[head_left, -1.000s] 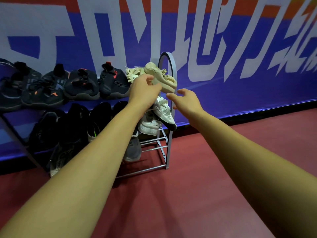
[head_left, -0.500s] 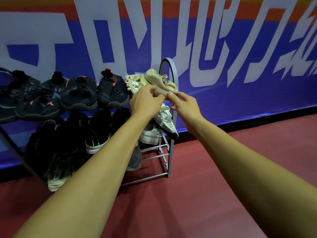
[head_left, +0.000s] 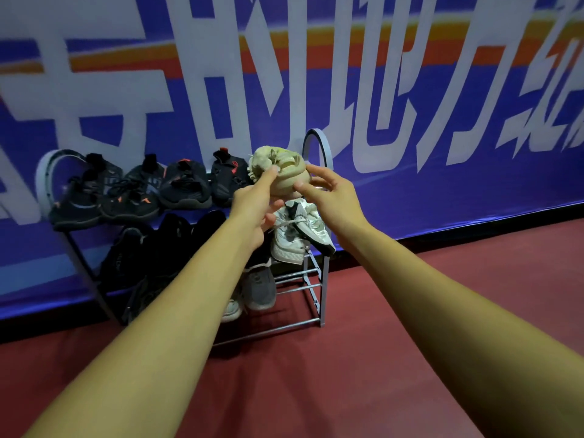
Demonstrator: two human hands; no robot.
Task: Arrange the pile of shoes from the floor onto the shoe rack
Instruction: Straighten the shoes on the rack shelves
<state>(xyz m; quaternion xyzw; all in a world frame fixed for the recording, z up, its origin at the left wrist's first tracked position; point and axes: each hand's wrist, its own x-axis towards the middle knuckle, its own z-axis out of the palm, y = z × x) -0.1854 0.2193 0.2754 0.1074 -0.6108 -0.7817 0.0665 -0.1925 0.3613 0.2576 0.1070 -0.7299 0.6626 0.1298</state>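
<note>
Since a second ago the beige shoe (head_left: 284,177) has turned its rounded end toward you, at the 3 o'clock end of the shoe rack's (head_left: 319,139) top shelf. Your right hand (head_left: 335,191) has its grip clamped round the shoe. The straight fingers of your left hand (head_left: 252,200) press the shoe's 9 o'clock side. It looks light and soft, so hold it by the firmer sole.
</note>
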